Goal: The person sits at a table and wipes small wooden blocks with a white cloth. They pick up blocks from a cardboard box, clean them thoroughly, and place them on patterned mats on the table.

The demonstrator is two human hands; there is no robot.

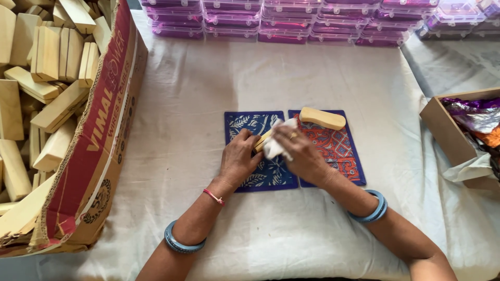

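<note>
My left hand (239, 158) grips a small pale wooden block (262, 141) over a blue leaf-patterned mat (245, 124). My right hand (302, 153) presses a white cloth (276, 140) against that block; most of the block is hidden by both hands. A second rounded wooden block (322, 118) lies free at the top of the red and blue patterned mat (341, 148) beside it. Both wrists wear blue bangles.
A big cardboard box (99, 135) full of several wooden blocks stands at the left. Rows of purple plastic cases (312, 21) line the far edge. At the right a small cardboard box (442, 127) holds shiny foil wrappers. A white cloth (182, 104) covers the table.
</note>
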